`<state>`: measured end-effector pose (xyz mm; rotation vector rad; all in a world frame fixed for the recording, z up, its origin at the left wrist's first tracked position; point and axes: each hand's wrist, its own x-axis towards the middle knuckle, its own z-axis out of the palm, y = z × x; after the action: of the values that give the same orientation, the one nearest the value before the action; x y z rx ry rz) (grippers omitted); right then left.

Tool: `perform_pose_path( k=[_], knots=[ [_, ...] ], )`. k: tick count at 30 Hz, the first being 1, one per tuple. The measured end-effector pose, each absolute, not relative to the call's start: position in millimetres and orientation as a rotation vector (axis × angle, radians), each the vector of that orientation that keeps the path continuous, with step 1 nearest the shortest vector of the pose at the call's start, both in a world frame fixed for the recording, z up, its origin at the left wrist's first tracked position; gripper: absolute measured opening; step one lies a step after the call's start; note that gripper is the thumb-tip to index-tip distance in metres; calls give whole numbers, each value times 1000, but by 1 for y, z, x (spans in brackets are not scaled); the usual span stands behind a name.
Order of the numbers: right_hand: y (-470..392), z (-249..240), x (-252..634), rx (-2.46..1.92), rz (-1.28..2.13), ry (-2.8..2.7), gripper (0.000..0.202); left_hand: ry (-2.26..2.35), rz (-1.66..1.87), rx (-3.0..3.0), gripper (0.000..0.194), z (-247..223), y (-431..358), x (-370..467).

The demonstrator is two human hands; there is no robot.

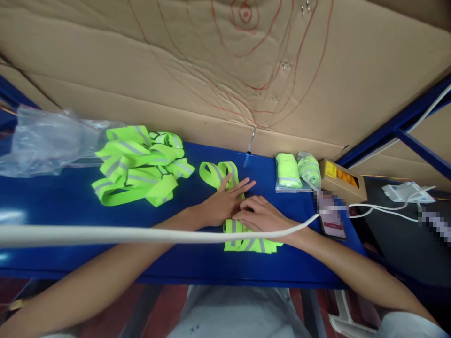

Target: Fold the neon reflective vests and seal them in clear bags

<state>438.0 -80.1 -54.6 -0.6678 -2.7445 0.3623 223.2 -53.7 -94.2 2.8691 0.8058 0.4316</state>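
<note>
A yellow-green reflective strap [208, 174] lies looped on the blue table, running under my left hand [225, 201]. That hand rests on it with fingers spread. Close against it on the right, my right hand [262, 214] has its fingers bent and pressed together over the strap; what they hold, if anything, is hidden. Below my right hand sits a flat stack of folded straps [243, 242], partly covered by it. A large loose pile of the same straps [136, 162] is at the left.
Clear plastic bags [45, 143] lie far left. Bagged straps [289, 171], a cardboard box [343, 180] and a phone [331, 218] are at the right. A white cable [141, 234] crosses in front of my arms. A cardboard wall [141, 70] stands behind the table [197, 270].
</note>
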Motion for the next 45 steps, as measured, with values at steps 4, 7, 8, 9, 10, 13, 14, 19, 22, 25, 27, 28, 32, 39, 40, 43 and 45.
perform_pose_path(
  k=[4,7,8,9,10,13,14,19,22,25,27,28,32,39,40,43,45],
  knots=[
    [-79,-64,440,-512,82,-2716,21,854,426,2821,52,-96,-51,219],
    [-89,-59,445,-393,64,-2720,26,857,455,2798,45,-102,-48,221],
    [-95,-56,447,-411,95,-2728,26,856,473,2795,44,-103,-47,222],
    [-102,-53,448,-455,118,-2740,32,852,490,2794,43,-104,-47,223],
    [-110,-50,448,-511,123,-2758,45,849,503,2792,43,-105,-47,224],
    [-134,-51,444,-718,-38,-2832,80,849,523,2796,43,-103,-48,226],
    [-141,-53,441,-779,-124,-2846,76,867,533,2803,43,-101,-48,225],
    [-144,-56,438,-819,-189,-2891,49,1289,649,2742,47,-97,-41,211],
    [-130,-36,442,-757,58,-2961,39,1356,601,2690,47,-100,-34,204],
    [-115,-13,444,-691,385,-3021,24,1160,535,2730,50,-101,-36,208],
    [-106,-6,445,-610,588,-3030,22,1003,517,2760,49,-99,-44,217],
    [-101,-6,445,-575,681,-3040,22,946,506,2770,49,-98,-48,222],
    [-83,-20,444,-591,733,-3106,23,905,448,2804,48,-97,-59,233],
    [-81,-35,444,-542,105,-2911,31,800,421,2874,56,-107,-51,227],
    [-84,-35,444,-535,16,-2895,31,809,425,2872,60,-107,-51,227],
    [-99,-34,443,-526,-185,-2915,33,948,476,2875,51,-105,-51,227],
    [-112,-35,442,-591,-221,-2951,36,1053,547,2862,44,-105,-51,227]
  ],
)
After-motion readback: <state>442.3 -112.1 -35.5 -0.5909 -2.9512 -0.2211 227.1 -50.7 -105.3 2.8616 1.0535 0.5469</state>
